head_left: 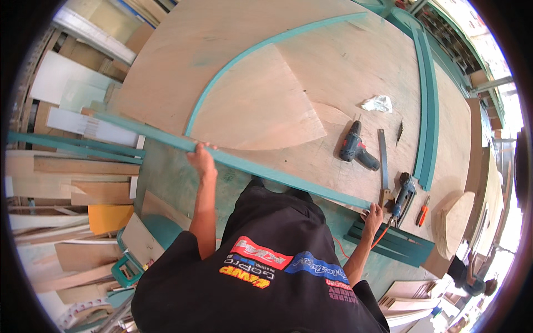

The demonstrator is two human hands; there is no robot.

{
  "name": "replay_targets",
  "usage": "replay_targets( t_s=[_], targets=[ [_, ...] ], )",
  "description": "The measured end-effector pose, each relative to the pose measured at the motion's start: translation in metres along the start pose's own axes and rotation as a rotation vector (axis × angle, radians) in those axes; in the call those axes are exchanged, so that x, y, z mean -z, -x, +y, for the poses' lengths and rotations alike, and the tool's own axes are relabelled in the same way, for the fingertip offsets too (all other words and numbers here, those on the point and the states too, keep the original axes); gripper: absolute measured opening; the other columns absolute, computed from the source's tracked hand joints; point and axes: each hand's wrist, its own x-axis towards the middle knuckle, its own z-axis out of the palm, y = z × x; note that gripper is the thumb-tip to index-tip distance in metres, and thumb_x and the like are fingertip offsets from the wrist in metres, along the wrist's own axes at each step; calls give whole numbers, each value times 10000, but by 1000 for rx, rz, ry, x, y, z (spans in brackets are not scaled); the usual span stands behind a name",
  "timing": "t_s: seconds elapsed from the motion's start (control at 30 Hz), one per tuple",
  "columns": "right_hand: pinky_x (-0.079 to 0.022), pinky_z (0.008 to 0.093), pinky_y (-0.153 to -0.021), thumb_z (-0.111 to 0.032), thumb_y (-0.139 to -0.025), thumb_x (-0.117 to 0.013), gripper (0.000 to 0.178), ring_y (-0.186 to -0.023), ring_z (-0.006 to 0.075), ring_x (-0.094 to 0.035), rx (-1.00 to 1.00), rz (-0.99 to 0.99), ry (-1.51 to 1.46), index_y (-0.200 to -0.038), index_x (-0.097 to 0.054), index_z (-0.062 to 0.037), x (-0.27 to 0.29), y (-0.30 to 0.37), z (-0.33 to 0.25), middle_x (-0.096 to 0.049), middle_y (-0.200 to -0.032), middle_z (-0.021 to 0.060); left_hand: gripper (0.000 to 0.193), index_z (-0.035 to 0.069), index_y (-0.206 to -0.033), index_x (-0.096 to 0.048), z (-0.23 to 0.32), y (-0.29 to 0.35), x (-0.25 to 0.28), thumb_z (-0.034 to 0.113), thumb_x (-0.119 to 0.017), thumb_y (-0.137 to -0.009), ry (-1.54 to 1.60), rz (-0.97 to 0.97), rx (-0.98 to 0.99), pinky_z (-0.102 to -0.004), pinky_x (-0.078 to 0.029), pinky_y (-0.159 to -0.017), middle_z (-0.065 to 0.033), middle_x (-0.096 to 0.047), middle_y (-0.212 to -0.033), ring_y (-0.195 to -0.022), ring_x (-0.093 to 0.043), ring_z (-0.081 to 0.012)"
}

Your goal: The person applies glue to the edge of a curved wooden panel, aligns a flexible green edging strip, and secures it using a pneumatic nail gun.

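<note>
A long, straight teal strip (277, 176) runs along the near edge of the plywood-topped table (161, 72). My left hand (202, 161) is closed around it left of the middle. Near its right end, my right hand (373, 215) grips the same strip. Beyond it a thin curved teal strip (233, 61) arcs over the tabletop, against a fan-shaped plywood piece (255, 102). A cordless drill (351, 143) lies on its side to the right, beside a try square (383, 161). Close to my right hand is an air nailer (405, 195) with an orange hose.
A red-handled tool (423, 213), a dark drill bit (400, 133) and a crumpled white wrapper (377, 104) lie on the table. Teal boards (425, 111) stretch along its right side. Teal slats (388, 244) sit below the right corner. Stacked wood offcuts (78, 194) crowd the left.
</note>
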Motion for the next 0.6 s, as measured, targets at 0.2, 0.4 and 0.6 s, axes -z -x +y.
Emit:
replay_targets(
  t_s=[0.2, 0.4, 0.6],
  targets=[
    [-592, 304, -691, -226, -963, -733, 478, -854, 174, -681, 109, -244, -248, -1330, -520, -7, -71, 29, -54, -658, -1019, 99, 420, -163, -1282, -359, -57, -73, 104, 70, -470, -950, -167, 305, 70, -441, -521, -677, -202, -606, -1001, -700, -656, -299],
    [-570, 326, -684, -299, -941, -750, 567, -878, 197, -687, 290, -399, 11, -1331, -498, 27, -173, 25, -101, -673, -1057, 152, 364, -173, -1227, -429, -68, -119, 184, 85, -441, -971, -146, 432, 139, -467, -558, -615, -209, -631, -1002, -765, -712, -334],
    [-538, 424, -801, -407, -908, -754, 613, -886, 305, -691, 502, -294, 484, -1260, -557, 55, -203, -5, -87, -706, -1000, 197, 409, -43, -1319, -329, -85, -156, 211, 32, -473, -943, -180, 381, 7, -445, -617, -653, -231, -576, -1140, -857, -680, -347]
  ],
)
